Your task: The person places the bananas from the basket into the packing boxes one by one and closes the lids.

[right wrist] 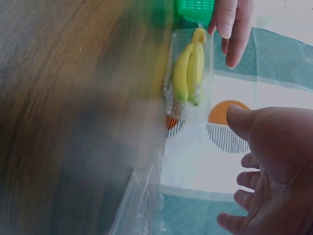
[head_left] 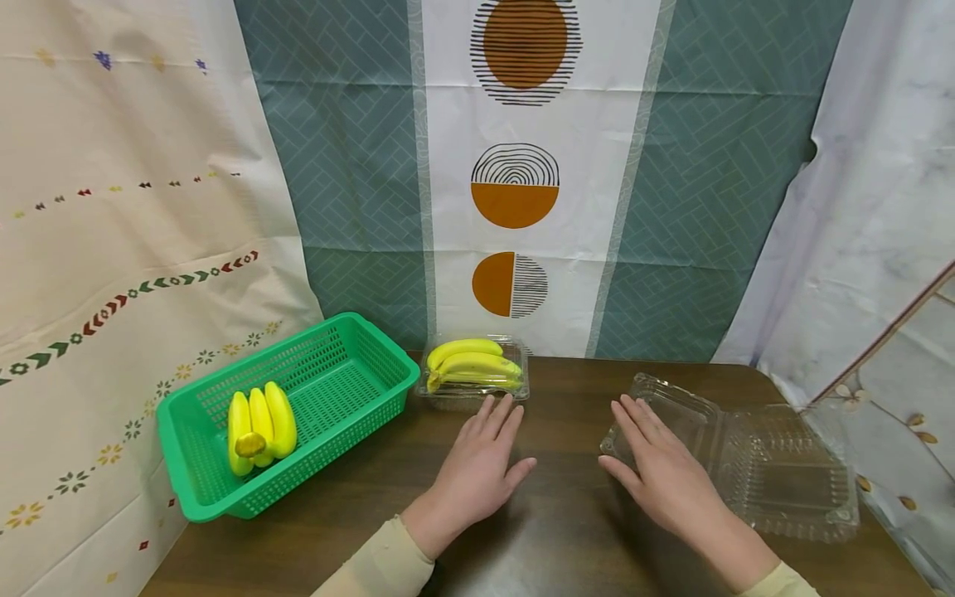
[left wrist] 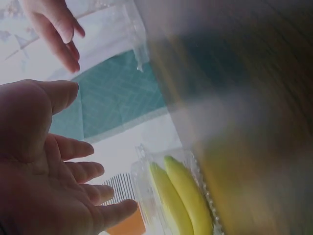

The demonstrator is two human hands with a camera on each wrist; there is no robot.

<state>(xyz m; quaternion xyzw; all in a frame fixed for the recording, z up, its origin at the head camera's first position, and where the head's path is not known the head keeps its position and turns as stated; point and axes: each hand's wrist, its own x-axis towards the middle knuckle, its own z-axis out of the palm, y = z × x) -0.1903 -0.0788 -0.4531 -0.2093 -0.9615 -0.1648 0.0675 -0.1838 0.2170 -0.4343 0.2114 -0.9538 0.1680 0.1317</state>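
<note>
My left hand (head_left: 477,473) hovers over the middle of the table with straight fingers and holds nothing. Just beyond its fingertips stands a clear plastic box (head_left: 515,390) with a bunch of yellow bananas (head_left: 477,365) inside; the left wrist view shows these bananas (left wrist: 181,196) through the clear wall. My right hand (head_left: 667,473), also straight-fingered and holding nothing, is at the left side of an opened clear clamshell container (head_left: 791,473) and overlaps part of it in the head view. In the right wrist view the palm (right wrist: 283,147) faces the boxed bananas (right wrist: 183,73).
A green plastic basket (head_left: 343,394) stands at the left of the brown table (head_left: 567,514), with another bunch of bananas (head_left: 261,419) in its near end. Patterned curtains (head_left: 358,166) hang behind the table and along both sides.
</note>
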